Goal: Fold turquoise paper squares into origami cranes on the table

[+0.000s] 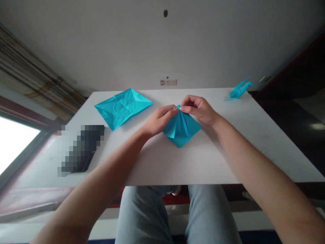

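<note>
1. So, the pleated blue origami paper (180,128) lies near the middle of the white desk (203,159), with its broad point toward the person and its narrow, gathered tip facing away.
2. The left hand (159,120) is closed in a pinch on the near side of that tip, thumb and curled fingers pressing the folds.
3. The right hand (199,109) grasps the opposite side of the tip in the same way, so the two hands almost meet with the paper between them.
4. Left of the pleated paper, just past the left hand, a flat, heavily creased blue paper sheet (123,107) lies on the desk.
5. Well to the right of the pleated paper, a folded blue origami bird (240,88) sits at the far corner of the desk.
6. Farther left of the pleated paper, a dark object (81,149) is too pixelated to name.
7. Beyond the pleated paper, a wall socket panel (168,82) is set in the white wall.
8. Nearer the person than the pleated paper, below the desk edge, are legs in pale blue jeans (144,217).
</note>
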`<state>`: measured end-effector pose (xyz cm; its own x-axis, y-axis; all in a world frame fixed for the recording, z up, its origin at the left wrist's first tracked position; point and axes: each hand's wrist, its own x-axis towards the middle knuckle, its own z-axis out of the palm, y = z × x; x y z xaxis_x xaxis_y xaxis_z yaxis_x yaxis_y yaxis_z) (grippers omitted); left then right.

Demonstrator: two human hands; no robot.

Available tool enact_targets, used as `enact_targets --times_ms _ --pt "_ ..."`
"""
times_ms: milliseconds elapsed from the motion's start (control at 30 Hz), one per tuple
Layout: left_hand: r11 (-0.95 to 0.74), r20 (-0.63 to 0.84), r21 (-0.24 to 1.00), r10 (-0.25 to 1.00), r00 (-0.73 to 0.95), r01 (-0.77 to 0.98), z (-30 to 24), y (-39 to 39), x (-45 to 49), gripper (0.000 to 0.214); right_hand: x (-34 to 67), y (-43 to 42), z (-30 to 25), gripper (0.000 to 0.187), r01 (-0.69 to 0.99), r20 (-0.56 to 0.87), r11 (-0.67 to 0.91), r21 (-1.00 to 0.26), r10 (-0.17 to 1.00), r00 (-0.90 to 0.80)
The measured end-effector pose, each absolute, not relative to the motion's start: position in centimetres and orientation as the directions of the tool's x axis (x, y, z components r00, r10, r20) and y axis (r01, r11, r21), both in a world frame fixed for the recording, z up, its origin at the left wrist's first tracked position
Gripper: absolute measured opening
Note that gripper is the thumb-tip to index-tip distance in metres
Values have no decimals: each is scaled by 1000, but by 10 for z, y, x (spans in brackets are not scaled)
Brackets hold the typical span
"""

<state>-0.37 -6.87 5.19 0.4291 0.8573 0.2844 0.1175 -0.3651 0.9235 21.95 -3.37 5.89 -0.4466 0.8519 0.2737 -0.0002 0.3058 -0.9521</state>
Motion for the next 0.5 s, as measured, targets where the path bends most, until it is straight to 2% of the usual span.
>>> enact_targets --times_ms 200,500 --pt "-312 264 948 878 400 60 49 -65 -4 57 223 -29 55 27 -29 224 231 -973 893 -389" --pt "-349 312 936 885 346 51 44 -59 -7 63 226 -29 50 47 -43 143 140 -989 864 -483"
